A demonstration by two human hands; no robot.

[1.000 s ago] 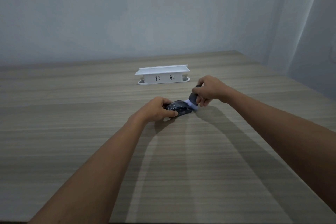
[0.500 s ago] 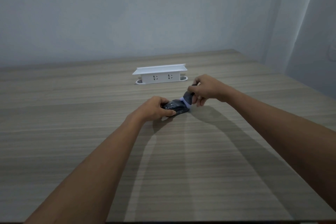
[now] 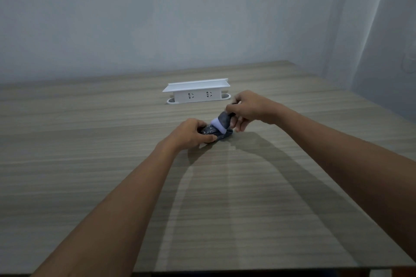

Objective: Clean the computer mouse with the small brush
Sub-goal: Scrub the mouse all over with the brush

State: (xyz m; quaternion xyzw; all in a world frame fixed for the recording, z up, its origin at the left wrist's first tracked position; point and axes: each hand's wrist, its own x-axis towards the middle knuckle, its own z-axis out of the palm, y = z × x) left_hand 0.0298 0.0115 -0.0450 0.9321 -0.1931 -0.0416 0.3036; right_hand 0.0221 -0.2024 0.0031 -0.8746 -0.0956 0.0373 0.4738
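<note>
A dark computer mouse (image 3: 213,133) lies on the wooden table (image 3: 90,164) a little beyond the middle. My left hand (image 3: 191,134) grips its near left side and covers part of it. My right hand (image 3: 247,109) holds a small brush (image 3: 221,122) with a dark grey body and pale bristles. The bristles rest on the top of the mouse, tilted down to the left.
A white power strip box (image 3: 197,92) with two sockets on its front stands behind the hands. The wall runs along the table's far edge, and a curtain hangs at the right. The table's near edge is at the bottom of the view.
The brush has swept left across the mouse, from its right end onto its top. My left hand keeps the same hold.
</note>
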